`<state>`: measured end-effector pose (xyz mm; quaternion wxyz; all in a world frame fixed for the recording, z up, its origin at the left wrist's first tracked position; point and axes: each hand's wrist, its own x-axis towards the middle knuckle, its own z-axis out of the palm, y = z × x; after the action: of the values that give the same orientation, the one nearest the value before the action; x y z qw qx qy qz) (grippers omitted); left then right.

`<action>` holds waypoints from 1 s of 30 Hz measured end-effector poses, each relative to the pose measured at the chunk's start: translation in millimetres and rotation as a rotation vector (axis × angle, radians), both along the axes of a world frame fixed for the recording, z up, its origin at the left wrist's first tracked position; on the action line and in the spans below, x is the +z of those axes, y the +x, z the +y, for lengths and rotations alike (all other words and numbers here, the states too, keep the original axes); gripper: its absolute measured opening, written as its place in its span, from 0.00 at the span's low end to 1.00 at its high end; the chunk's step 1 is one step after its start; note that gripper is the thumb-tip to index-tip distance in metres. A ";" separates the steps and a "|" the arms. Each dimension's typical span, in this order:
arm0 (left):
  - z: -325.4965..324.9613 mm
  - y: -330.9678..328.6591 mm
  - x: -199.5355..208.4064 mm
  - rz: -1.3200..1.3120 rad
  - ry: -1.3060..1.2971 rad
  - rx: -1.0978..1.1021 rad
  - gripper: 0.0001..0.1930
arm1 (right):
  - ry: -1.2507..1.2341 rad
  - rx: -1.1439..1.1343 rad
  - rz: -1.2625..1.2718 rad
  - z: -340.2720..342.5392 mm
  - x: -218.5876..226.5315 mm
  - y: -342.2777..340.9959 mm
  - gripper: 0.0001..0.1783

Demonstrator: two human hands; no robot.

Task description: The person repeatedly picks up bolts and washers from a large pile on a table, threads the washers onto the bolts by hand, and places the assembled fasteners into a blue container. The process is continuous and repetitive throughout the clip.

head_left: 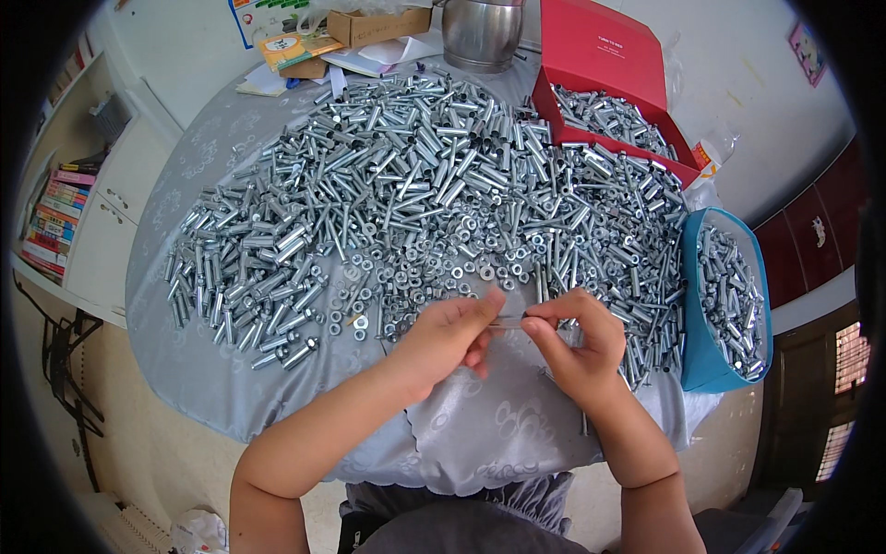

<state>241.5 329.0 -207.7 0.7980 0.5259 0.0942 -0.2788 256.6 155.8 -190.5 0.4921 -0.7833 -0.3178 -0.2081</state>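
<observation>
Close above the near part of the table, a slim shiny metal bolt spans the gap between my hands. My left hand is closed round one end, its thumb and fingers pressed together. At the other end, the thumb and forefinger of my right hand pinch the bolt; its tip is hidden by the fingers. Just beyond lie loose nuts and washers, backed by a broad heap of metal sleeves and bolts. Assembled anchor bolts are gathered at the left.
A red box with an upright lid holds more metal pieces at the back right. Nearer stands a blue fabric bin filled with bolts. A metal pot, a cardboard box and papers occupy the back. Bookshelves stand left.
</observation>
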 end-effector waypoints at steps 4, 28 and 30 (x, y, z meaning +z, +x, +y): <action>-4.3 -6.2 5.7 -0.015 -0.001 -0.093 0.25 | 0.021 0.031 -0.014 -0.7 0.0 -0.3 0.08; 7.5 -0.2 11.6 0.143 -0.213 0.080 0.21 | 0.075 0.152 0.286 -4.4 8.8 3.3 0.10; 15.4 4.1 9.7 0.128 -0.288 0.109 0.23 | 0.048 0.030 0.302 -7.1 7.0 8.8 0.10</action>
<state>245.6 344.5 -197.9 0.8716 0.3813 0.1322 -0.2783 265.4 148.7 -183.6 0.5560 -0.7889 -0.2468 -0.0877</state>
